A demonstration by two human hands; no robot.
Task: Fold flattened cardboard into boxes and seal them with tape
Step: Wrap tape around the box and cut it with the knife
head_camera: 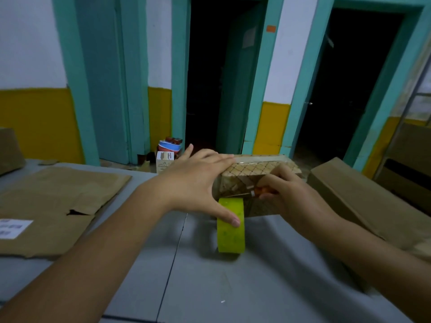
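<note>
- Patterned box (254,169): small, already folded up, stands on the grey table (233,287) at centre, just beyond the tape roll; a strip of clear tape (256,158) runs along its top
- Tape roll (231,231): yellow-green, upright on its rim, on the near side of the box and seemingly touching its near face
- Left hand (196,180): spread wide, fingers straight across the top left of the box, thumb stretched down onto the roll
- Right hand (289,197): fingers curled round an orange-handled cutter (258,191), whose metal tip lies against the near face of the box, just above the roll
- Step in hand, as judged: sealing; the tape looks ready to be severed between roll and box
- Next move, as judged: a short cut across the tape while the box is pinned firm, then the loose end pressed flat
- Flattened cardboard (58,201): brown, white label at its near left, lies on the table at left, well apart from the box
- Brown carton (349,194): at right, near the right hand
</note>
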